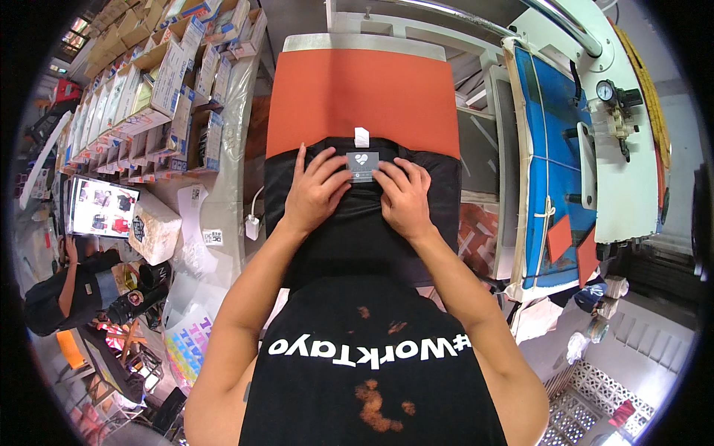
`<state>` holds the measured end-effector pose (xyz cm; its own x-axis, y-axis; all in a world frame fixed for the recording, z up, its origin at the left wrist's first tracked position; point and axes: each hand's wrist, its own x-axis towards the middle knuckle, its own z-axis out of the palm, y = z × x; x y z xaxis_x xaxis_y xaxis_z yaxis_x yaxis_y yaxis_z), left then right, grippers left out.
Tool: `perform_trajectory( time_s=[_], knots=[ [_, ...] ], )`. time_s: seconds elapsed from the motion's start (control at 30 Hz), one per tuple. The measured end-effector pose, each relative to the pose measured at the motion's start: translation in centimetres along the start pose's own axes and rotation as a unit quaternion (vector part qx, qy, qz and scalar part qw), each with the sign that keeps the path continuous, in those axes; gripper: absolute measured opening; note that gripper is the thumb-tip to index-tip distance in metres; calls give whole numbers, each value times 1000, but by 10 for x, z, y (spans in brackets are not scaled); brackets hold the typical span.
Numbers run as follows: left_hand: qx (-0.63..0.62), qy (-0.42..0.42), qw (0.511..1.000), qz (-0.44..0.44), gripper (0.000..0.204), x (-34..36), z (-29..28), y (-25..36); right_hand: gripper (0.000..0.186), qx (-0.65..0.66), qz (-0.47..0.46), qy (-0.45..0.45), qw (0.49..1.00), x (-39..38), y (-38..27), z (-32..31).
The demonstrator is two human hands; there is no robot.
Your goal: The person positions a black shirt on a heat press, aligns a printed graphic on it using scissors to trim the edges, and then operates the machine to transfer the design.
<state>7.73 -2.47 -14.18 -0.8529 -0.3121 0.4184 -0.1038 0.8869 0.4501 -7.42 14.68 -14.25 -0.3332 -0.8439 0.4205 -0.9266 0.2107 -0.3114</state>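
Observation:
A small dark-grey square transfer [363, 165] with a pale heart on it lies on a black garment [357, 249], just below a white neck tag [361, 137]. My left hand [318, 187] has its fingertips on the left edge of the square, with one finger lifted outward. From the other side, my right hand [405, 195] grips the right edge with curled fingers. The garment is spread over the near part of an orange-red pad [363, 89]. My thumbs are partly hidden beneath the fingers.
At the right stands a press head with a blue cover [554, 163] and a pressure gauge [605, 91]. Cardboard boxes [152, 97] fill the left side. A white charger [252, 227] hangs beside the pad. Further left is another person [63, 297].

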Motion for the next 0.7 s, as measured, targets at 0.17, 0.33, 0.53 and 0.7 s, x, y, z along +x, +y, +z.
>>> perform_trajectory(
  time_s=[0.17, 0.33, 0.53, 0.7],
  knots=[
    [17, -7, 1000, 19, 24, 0, 1, 0, 36, -3, -15, -3, 1000, 1, 1, 1],
    [18, -7, 1000, 21, 25, 0, 2, -1, 35, -6, -12, 3, 1000, 1, 1, 1],
    [16, -7, 1000, 20, 26, -1, 3, -2, 35, -5, -10, 5, 1000, 1, 2, 2],
    [18, -6, 1000, 18, 25, -1, 3, -2, 34, -7, -8, 1, 1000, 2, 1, 0]
  ],
)
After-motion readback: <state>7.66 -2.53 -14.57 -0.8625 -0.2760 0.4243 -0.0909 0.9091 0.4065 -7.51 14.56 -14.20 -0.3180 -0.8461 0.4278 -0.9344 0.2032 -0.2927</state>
